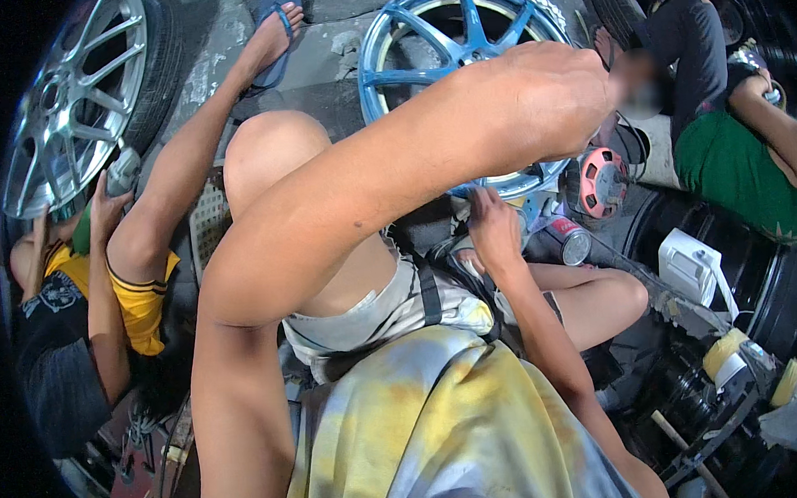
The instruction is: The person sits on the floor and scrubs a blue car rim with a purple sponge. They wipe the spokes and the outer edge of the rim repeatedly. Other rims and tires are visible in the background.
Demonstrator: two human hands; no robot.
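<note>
A blue multi-spoke wheel rim (473, 29) lies on the ground in front of me, partly hidden by my raised left arm. My left hand (557, 101) is bent at the wrist above the rim's right side, close to the camera; its back shows and its fingers are hidden. Lower down, my right hand (495, 230) is at the rim's near edge with its fingers closed together. What they hold, if anything, is too small to make out. Just right of that hand stands a metal can (569, 240) with a red and white label.
A red round piece with holes (602, 182) lies beside the rim. At left, a person in yellow and black handles a silver wheel (75, 104) with a tyre. Another person in a green shirt (746, 172) sits at right. A white box (691, 268) rests near black rims.
</note>
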